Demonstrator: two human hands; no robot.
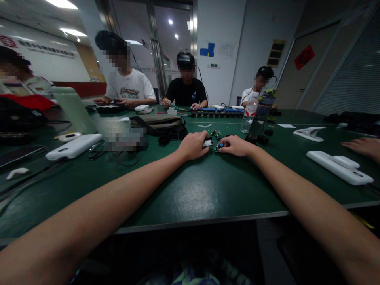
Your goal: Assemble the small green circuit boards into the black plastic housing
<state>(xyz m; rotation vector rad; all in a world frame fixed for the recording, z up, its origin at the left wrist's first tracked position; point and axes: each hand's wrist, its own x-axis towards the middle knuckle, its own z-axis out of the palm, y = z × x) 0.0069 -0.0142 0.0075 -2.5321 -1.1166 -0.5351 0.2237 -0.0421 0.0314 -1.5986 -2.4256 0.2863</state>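
Over the middle of the green table (184, 190), my left hand (192, 145) has its fingers closed on a small black piece with a whitish face (208, 142). Just to the right, my right hand (236, 145) pinches a small green circuit board with a blue part (219, 147). The two held pieces are close together but apart. Behind them lies a loose pile of small green electronic parts (216, 133). Small black blocks (257, 139) sit to the right of my right hand.
A water bottle (248, 114) and a darker bottle (263, 113) stand at right. White devices (338, 166) lie further right, near another person's hand (360, 145). Left are a pouch (158, 123), a white power bank (74, 147) and a green tumbler (74, 111). Several people sit opposite.
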